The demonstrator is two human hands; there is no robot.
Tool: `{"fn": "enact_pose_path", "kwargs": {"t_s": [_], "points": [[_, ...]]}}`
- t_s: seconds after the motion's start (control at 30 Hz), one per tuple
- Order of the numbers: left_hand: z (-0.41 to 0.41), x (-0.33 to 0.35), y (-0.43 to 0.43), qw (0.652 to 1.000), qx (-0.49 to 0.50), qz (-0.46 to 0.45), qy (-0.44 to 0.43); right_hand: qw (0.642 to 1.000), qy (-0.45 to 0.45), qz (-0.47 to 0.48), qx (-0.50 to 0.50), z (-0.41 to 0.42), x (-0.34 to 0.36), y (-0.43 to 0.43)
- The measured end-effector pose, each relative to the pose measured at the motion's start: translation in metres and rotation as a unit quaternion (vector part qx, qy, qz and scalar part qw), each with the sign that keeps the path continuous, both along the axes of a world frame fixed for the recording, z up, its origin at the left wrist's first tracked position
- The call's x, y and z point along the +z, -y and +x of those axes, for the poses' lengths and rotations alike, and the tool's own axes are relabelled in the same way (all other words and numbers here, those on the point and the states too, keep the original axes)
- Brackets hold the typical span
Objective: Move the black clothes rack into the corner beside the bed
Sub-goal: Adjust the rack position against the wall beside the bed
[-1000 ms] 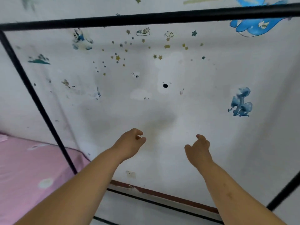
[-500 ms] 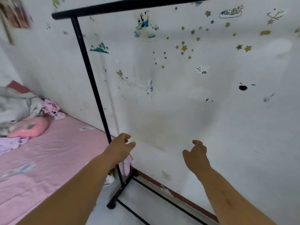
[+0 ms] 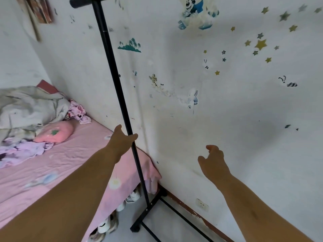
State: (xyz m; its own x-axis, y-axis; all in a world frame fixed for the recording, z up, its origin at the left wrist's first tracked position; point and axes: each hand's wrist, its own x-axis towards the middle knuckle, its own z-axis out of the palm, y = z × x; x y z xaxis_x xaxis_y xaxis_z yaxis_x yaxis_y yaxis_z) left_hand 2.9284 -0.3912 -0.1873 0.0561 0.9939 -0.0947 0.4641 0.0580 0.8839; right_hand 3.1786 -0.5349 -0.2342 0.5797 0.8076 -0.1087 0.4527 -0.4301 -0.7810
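The rack (image 3: pixel 120 102) stood at centre-left of the frame, its left upright running from the top bar at upper centre down to a foot on the floor at lower centre, just beside the corner of the bed (image 3: pixel 57 159) and close along the wall (image 3: pixel 244 119). Its lower rail ran off toward the lower right, parallel to the skirting.

Half a second before, the left hand (image 3: pixel 122 138) had hung loosely curled in the air short of the upright; now it had reached the pole, thumb on one side and fingers (image 3: pixel 118 129) on the other, spread around it. Whether it had closed firmly or only touched the pole could not be told. The right hand (image 3: pixel 212 158) stayed free, half curled with fingers apart, holding nothing, near the wall at centre-right. The view had also swung left, bringing the pillow (image 3: pixel 56 132) and the rumpled bedding (image 3: pixel 28 105) at middle left into sight.

The rack looked already set in its place beside the bed. The contact on the upright read as a final steadying or small adjustment, so the task seemed nearly done.
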Motion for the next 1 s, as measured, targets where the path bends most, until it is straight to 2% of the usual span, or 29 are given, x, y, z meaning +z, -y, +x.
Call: {"fn": "enact_pose_path", "kwargs": {"t_s": [0.13, 0.4, 0.77, 1.0], "points": [[-0.004, 0.003, -0.046, 0.999, 0.013, -0.001, 0.030, 1.000, 0.008, 0.000, 0.004, -0.009, -0.002, -0.019], [0.000, 0.003, -0.123, 0.995, -0.046, -0.019, 0.085, 0.997, 0.037, 0.001, -0.072, -0.030, 0.004, -0.059], [0.008, -0.005, -0.143, 0.992, -0.108, -0.002, 0.057, 0.992, 0.027, -0.001, -0.127, -0.068, 0.010, -0.092], [0.011, -0.005, -0.134, 0.996, -0.088, -0.004, 0.029, 0.989, 0.024, 0.002, -0.145, -0.078, 0.010, -0.094]]}}
